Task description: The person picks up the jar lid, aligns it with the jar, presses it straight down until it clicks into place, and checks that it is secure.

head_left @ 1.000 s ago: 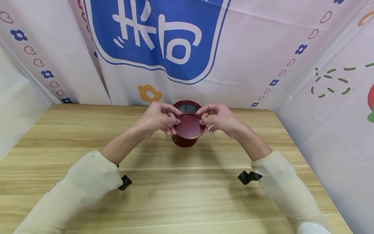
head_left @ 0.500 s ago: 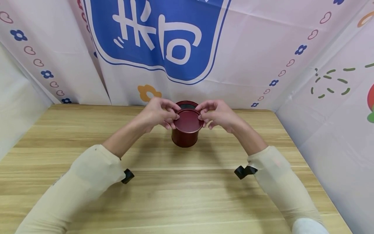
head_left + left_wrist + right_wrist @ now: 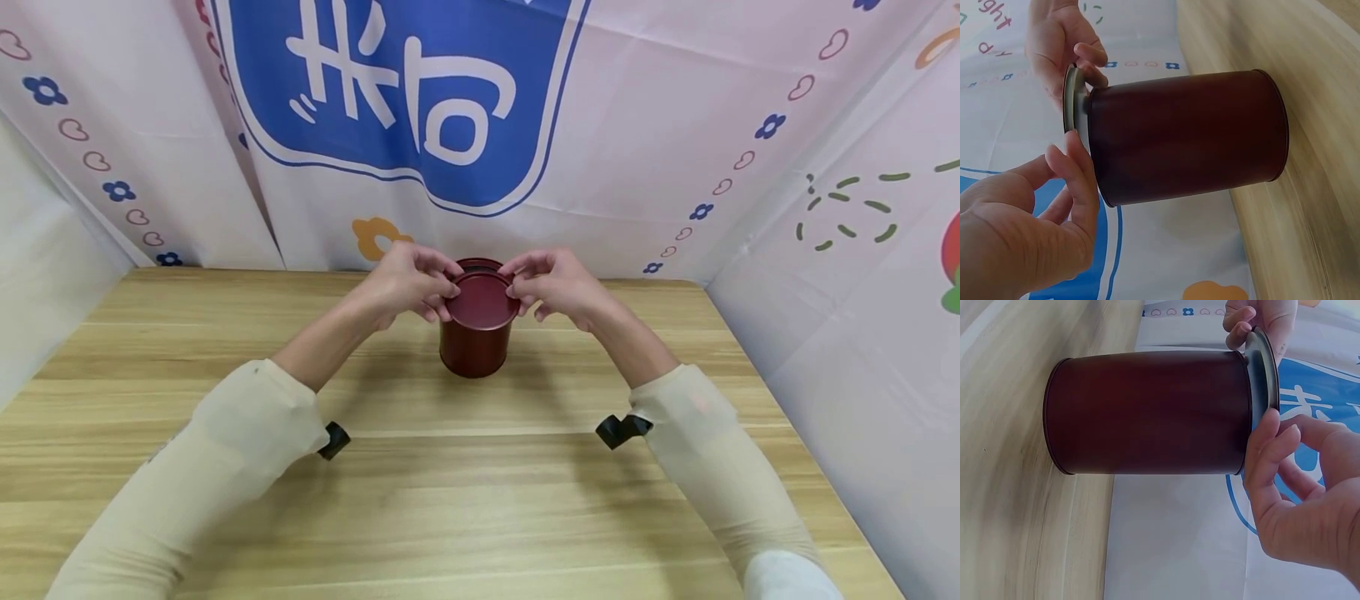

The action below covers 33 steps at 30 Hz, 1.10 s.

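A dark red cylindrical canister [image 3: 474, 350] stands upright on the wooden table near the back wall. Over its mouth is a round red lid [image 3: 483, 302], held from both sides. My left hand [image 3: 408, 283] pinches the lid's left edge between thumb and fingers; my right hand [image 3: 558, 287] pinches the right edge. In the left wrist view the lid [image 3: 1070, 103] shows a pale metal underside close above the canister's rim, slightly tilted. The right wrist view shows the lid [image 3: 1263, 369] overlapping the canister's top, with a gap at one side.
The wooden table [image 3: 465, 500] stretches toward me in front of the canister. A printed cloth [image 3: 600, 167] with a blue emblem hangs right behind the canister. Black wrist mounts [image 3: 624, 431] stick out under the beige sleeves [image 3: 240, 442].
Both hands have carried the lid away from me, from the near side of the canister to over its mouth, covering most of the opening. The canister has stayed in place.
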Available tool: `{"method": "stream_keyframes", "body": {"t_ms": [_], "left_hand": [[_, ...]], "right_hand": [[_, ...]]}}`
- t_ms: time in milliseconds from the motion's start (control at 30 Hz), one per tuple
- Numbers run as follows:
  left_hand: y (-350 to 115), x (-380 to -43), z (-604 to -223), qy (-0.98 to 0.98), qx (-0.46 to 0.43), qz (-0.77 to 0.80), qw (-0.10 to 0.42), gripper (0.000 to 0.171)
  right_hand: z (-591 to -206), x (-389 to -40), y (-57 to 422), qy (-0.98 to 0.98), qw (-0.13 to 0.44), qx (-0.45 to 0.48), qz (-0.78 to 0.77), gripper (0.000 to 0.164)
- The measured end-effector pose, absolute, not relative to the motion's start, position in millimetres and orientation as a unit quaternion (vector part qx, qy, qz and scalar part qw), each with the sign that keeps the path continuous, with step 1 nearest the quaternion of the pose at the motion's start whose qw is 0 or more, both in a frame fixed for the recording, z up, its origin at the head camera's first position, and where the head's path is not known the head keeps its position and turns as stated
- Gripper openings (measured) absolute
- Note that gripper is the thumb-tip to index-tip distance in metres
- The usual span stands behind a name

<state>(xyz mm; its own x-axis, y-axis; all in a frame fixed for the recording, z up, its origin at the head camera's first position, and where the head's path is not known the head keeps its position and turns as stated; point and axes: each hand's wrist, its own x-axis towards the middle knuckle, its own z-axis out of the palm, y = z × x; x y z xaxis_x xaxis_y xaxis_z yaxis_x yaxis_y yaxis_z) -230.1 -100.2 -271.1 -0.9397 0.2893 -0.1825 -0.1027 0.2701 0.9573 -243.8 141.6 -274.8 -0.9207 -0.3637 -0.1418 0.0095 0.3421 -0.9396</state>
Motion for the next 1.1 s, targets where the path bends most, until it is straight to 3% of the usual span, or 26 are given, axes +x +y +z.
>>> {"method": "stream_keyframes", "body": {"t_ms": [1100], "left_hand": [[-97,-251,-269,0.798,0.053,0.590,0.109,0.023]], "right_hand": [[-265,-263,128,0.858,0.083,-0.116,-0.493,0.018]]}}
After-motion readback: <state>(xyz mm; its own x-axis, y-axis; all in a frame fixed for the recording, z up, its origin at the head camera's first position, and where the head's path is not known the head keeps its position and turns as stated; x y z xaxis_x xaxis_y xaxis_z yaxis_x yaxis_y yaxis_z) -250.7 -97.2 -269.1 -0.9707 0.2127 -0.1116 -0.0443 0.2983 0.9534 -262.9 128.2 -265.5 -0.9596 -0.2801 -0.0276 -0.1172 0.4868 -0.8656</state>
